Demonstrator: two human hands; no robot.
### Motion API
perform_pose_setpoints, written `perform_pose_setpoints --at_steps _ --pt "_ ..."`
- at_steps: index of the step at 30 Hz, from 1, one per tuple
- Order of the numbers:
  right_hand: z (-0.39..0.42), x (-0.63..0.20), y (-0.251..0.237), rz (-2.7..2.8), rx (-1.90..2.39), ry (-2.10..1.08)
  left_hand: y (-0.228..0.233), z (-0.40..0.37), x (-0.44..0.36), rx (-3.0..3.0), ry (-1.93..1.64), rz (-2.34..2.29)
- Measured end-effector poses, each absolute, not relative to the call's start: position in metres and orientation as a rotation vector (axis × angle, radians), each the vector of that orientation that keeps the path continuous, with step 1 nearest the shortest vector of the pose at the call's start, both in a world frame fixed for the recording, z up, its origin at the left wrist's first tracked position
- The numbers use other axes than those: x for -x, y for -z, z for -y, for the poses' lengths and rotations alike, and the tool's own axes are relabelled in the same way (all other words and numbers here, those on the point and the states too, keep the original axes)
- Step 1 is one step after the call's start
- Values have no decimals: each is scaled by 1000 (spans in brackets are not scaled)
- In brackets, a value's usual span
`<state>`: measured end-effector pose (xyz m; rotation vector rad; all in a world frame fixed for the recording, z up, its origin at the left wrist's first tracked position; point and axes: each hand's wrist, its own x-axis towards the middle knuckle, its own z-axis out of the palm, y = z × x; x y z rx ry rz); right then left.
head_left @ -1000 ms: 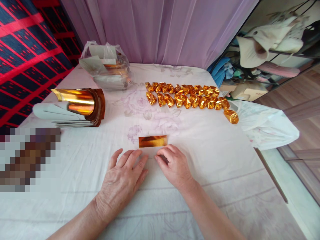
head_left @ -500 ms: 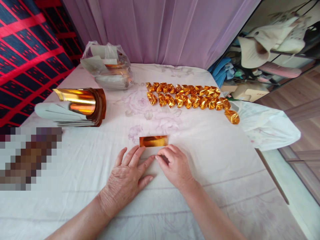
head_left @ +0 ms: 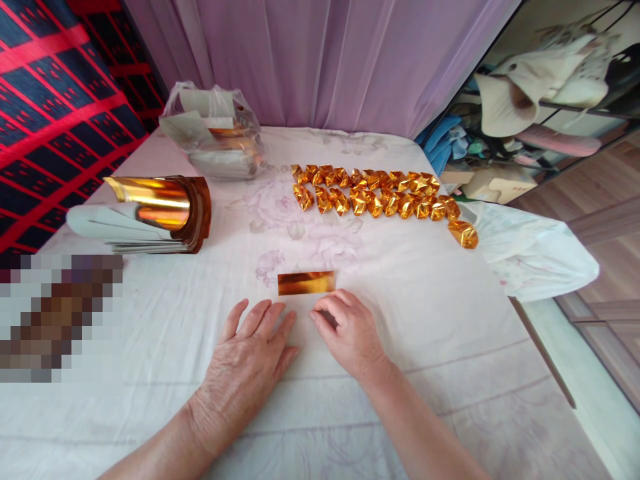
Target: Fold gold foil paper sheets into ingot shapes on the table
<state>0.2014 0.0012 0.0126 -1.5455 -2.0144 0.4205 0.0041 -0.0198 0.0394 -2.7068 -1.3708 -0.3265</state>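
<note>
The folded strip point(head_left: 306, 283) was glossy gold foil paper with a white matt back, lying on a soft matt cotton cloth point(head_left: 430, 320); the folded pieces point(head_left: 375, 197) gleamed like crinkled metallic foil, and the bag point(head_left: 215, 133) was thin clear plastic

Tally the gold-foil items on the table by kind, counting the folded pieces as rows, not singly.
Flat gold strip: 1
Curled stack of gold sheets: 1
Clear bag of sheets: 1
Rows of folded gold pieces: 2
Total: 5

Bare hands point(head_left: 295, 350), bare forearms, no sleeves
</note>
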Motion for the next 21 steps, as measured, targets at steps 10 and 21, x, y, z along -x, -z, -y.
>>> perform_pose_setpoints --at_steps 10,21 --pt "-1 -196 -15 2057 1625 -355 -41 23 -8 2701 268 1428" --pt "-2 -185 -17 2024 1754 -226 -41 23 -8 2729 253 1454"
